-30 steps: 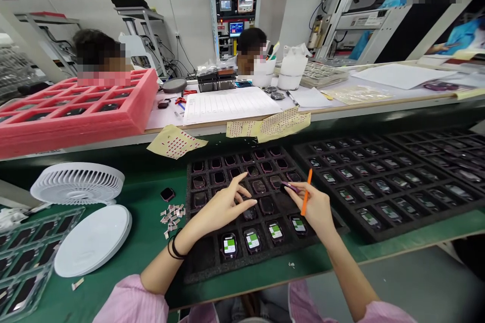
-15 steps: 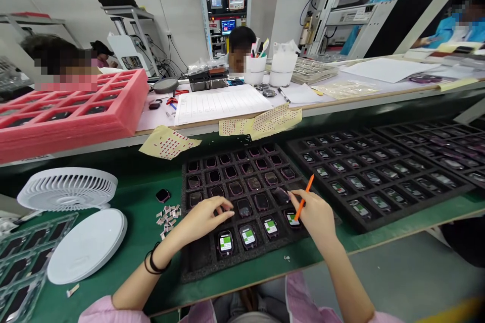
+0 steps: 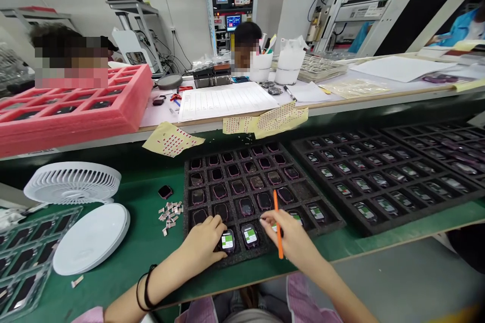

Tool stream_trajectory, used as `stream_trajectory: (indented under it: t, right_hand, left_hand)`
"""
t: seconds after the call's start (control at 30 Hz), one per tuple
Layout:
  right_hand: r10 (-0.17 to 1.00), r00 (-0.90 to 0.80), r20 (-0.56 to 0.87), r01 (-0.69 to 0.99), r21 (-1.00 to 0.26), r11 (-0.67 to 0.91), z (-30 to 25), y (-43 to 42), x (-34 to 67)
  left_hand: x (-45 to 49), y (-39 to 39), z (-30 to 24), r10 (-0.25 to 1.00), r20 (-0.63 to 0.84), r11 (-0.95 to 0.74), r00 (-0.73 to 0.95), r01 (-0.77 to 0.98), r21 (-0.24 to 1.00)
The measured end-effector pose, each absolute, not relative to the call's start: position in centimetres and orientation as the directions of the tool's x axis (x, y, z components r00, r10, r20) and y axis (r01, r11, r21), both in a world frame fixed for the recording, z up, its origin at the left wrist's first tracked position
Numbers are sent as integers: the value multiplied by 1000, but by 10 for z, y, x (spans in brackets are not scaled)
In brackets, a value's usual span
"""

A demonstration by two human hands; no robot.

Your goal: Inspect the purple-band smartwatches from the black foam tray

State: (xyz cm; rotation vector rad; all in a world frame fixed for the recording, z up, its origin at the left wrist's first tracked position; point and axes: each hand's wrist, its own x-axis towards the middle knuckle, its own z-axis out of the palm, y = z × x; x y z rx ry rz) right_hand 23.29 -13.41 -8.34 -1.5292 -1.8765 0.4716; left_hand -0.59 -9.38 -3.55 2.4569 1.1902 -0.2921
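Watches [image 3: 250, 236] sat in the pockets of a black foam tray [image 3: 338, 223] on the green bench [image 3: 146, 232], the front row along the tray's near edge. The left hand [image 3: 204, 239] reached in from the bench's near edge, palm down, its forearm slanting up and rightward, with dark cords [image 3: 146, 287] around the wrist. Its fingers were bent over the tray's front left corner, thumb and forefinger parted at the left side of a lit watch [image 3: 228, 243] in the front row; whether they gripped it I could not tell. The right hand [image 3: 290, 232] came in from the near right, wrist bent slightly so that the knuckles faced up, over the middle of the tray's near edge. It was closed around an orange stick [image 3: 279, 242], which stood nearly upright between the fingers, both ends poking out. Thumb and forefinger met near a front-row pocket, and anything between their tips was too small to make out.

The watches were rounded rectangles with glossy dark glass, many with purplish rims; those in the front row showed green and white screens. The foam looked grainy and matte. Near the tray's left edge lay a lone watch [image 3: 165, 192] and a loose heap of small pale tabs [image 3: 170, 216]. Farther left on the bench were a ribbed white fan [image 3: 71, 182] and a smooth white disc [image 3: 93, 238].
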Motion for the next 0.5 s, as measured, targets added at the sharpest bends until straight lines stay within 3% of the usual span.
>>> stream_trajectory:
  t: [0.23,0.5]
  right_hand:
    - [960,-206,190,798,-535,278,-89,-144,193]
    - [976,-218,31,619,-768,163,-82,-142,187]
  left_hand:
    - [0,-95,-44,703,-338,-555,626,780,289]
    - [-10,-85,-52,692,-243,-523,680,704,481]
